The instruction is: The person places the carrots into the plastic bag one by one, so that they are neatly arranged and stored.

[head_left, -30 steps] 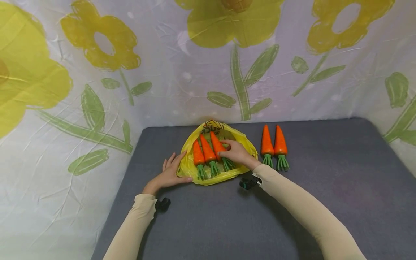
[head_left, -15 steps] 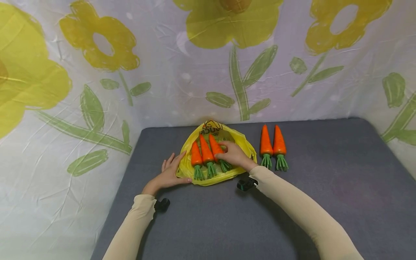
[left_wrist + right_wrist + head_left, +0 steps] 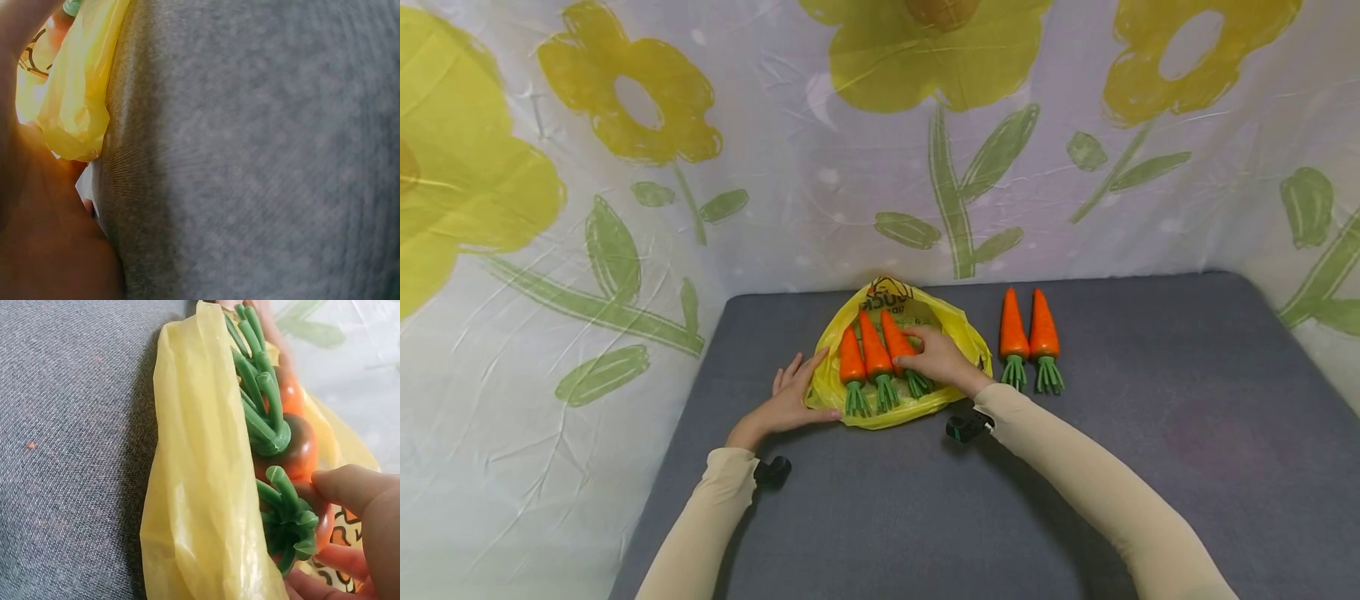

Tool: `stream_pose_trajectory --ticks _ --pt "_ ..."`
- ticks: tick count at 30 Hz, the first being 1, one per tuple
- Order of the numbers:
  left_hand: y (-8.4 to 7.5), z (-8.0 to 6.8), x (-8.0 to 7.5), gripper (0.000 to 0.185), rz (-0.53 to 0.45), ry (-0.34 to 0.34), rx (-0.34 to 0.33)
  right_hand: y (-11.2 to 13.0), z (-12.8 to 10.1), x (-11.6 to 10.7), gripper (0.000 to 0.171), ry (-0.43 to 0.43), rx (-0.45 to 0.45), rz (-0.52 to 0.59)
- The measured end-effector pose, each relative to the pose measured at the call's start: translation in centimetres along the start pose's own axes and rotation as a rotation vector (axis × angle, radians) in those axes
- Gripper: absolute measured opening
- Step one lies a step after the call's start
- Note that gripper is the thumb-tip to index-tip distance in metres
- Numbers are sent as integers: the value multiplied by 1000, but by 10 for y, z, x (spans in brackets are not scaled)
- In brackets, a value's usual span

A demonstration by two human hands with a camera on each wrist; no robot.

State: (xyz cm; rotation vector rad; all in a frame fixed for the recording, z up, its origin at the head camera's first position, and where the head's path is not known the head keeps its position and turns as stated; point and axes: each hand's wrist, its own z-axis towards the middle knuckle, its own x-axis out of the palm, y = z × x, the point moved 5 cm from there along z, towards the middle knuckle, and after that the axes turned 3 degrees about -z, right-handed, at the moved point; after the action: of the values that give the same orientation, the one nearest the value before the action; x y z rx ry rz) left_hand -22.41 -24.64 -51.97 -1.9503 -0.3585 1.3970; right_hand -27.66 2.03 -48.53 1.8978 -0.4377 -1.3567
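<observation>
A yellow plastic bag (image 3: 964, 332) lies with its mouth spread, holding three orange toy carrots with green tops side by side. My right hand (image 3: 946, 360) reaches over its right rim and grips the rightmost carrot (image 3: 894, 335), thumb on one side and fingers on the other. In the right wrist view, that carrot's green top (image 3: 289, 528) points toward the folded rim. Beside it lie the middle carrot (image 3: 876, 352) and the left carrot (image 3: 852, 363). My left hand (image 3: 781, 410) rests against the bag's left edge, fingers extended and thumb along the front rim.
Two more carrots, one (image 3: 1012, 333) left of the other (image 3: 1043, 335), lie just right of the bag on the grey tabletop (image 3: 880, 517). Behind the table hangs a flower-printed curtain (image 3: 820, 200).
My right hand has shifted slightly left and down with the rightmost carrot, bringing it closer against the middle one, then nearly stopped. My left hand stays at the bag's edge.
</observation>
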Motion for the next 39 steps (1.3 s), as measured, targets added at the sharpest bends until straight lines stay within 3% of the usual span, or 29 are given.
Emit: stream_pose_trajectory --ticks 27,39 --pt "2 1 -1 108 -19 16 -10 2 -2 -13 70 33 -8 -36" --pt "-2 -1 -2 107 -33 8 12 7 -18 -40 68 -5 -39 -27"
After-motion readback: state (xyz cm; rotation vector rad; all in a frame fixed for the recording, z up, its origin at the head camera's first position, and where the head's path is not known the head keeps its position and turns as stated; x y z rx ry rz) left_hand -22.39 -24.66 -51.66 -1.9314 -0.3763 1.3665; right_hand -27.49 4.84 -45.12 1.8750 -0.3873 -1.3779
